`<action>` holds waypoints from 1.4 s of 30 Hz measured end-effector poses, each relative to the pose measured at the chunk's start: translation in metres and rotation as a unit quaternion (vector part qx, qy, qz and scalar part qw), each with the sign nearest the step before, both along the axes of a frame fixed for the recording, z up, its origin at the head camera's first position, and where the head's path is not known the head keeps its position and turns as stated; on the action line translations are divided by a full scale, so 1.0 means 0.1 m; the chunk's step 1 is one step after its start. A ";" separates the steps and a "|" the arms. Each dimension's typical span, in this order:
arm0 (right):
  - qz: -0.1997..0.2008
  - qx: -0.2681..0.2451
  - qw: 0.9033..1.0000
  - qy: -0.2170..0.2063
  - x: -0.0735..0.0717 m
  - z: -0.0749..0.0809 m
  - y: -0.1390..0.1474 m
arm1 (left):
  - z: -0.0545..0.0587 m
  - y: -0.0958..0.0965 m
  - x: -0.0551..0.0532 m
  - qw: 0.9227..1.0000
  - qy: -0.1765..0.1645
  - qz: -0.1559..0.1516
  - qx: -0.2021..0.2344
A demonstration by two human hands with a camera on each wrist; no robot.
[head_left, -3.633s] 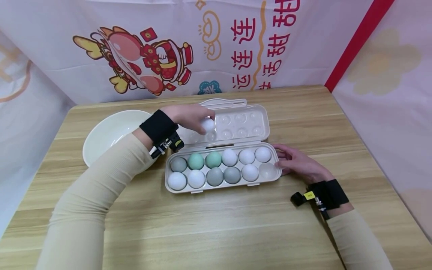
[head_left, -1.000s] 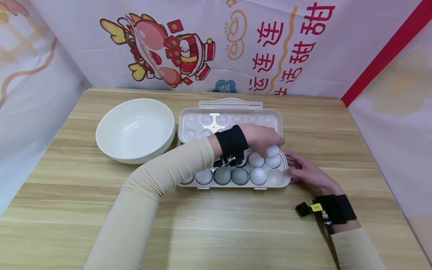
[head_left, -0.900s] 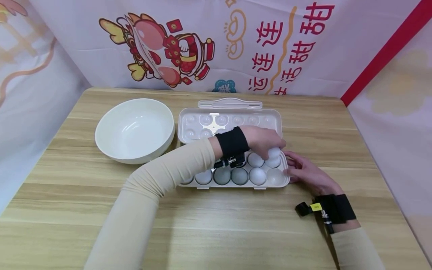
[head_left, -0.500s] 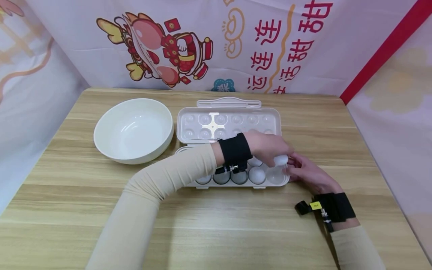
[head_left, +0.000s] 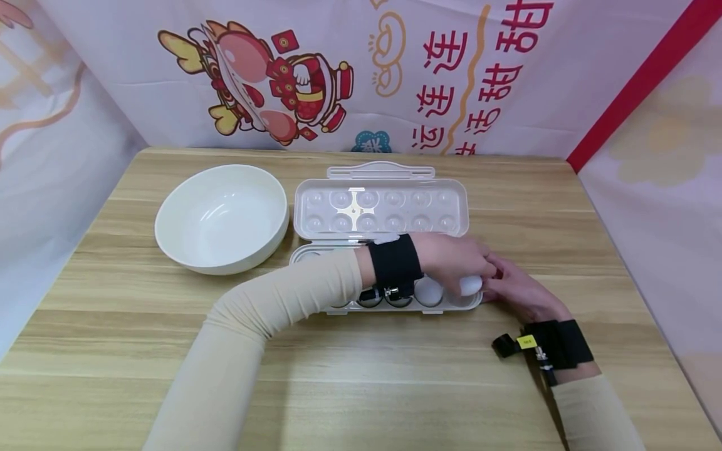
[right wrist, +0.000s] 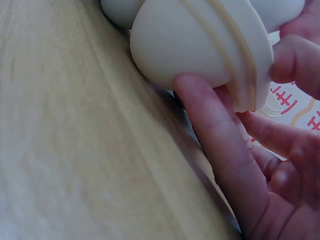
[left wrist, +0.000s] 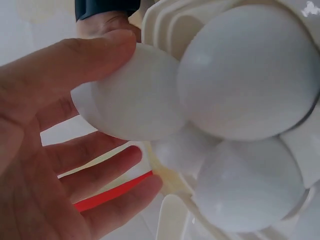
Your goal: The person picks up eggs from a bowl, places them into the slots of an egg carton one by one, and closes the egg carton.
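My left hand (head_left: 458,266) reaches across the open egg carton (head_left: 383,213) and grips a white egg (head_left: 470,285) in its fingertips, low over the front right cup. The left wrist view shows thumb and fingers round that egg (left wrist: 132,95), which is touching two white eggs (left wrist: 250,70) seated in the carton. My right hand (head_left: 510,288) lies on the table at the carton's right end. Its straight fingers (right wrist: 220,145) press against the outside of the end cup (right wrist: 200,45). My left forearm hides most of the carton's eggs; one white egg (head_left: 429,291) shows.
A wide, empty white bowl (head_left: 222,216) stands left of the carton. The carton's lid lies flat towards the back wall, with a printed banner (head_left: 361,69) behind it. Bare wooden table (head_left: 361,376) stretches in front of the carton.
My left hand carried the white egg from over the lid to the carton's right end, then down over the front right cup. The right hand stayed against the carton's end.
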State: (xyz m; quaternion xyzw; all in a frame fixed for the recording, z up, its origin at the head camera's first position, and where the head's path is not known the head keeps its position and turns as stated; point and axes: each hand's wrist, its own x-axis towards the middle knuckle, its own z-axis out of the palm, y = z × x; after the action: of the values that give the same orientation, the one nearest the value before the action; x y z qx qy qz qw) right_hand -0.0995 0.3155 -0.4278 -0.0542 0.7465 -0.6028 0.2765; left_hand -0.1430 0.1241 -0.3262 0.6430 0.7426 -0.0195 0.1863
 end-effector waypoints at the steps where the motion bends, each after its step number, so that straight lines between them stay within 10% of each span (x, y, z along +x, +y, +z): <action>1: -0.001 0.002 1.000 -0.003 0.00 0.00 0.00 | -0.01 0.00 0.01 1.000 0.008 0.000 -0.004; 30: 0.001 -0.029 0.999 -0.036 0.00 0.06 0.00 | -0.16 0.03 0.15 0.994 0.108 -0.013 -0.031; 42: 0.007 -0.017 0.999 -0.031 -0.01 0.05 -0.01 | -0.07 -0.21 0.15 0.997 0.053 0.044 0.023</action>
State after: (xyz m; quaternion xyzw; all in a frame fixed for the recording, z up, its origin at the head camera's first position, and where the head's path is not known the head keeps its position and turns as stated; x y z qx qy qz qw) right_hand -0.1001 0.3143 -0.4225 -0.0447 0.7269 -0.6146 0.3030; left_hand -0.1279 0.1034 -0.3333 0.6120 0.7792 -0.0281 0.1327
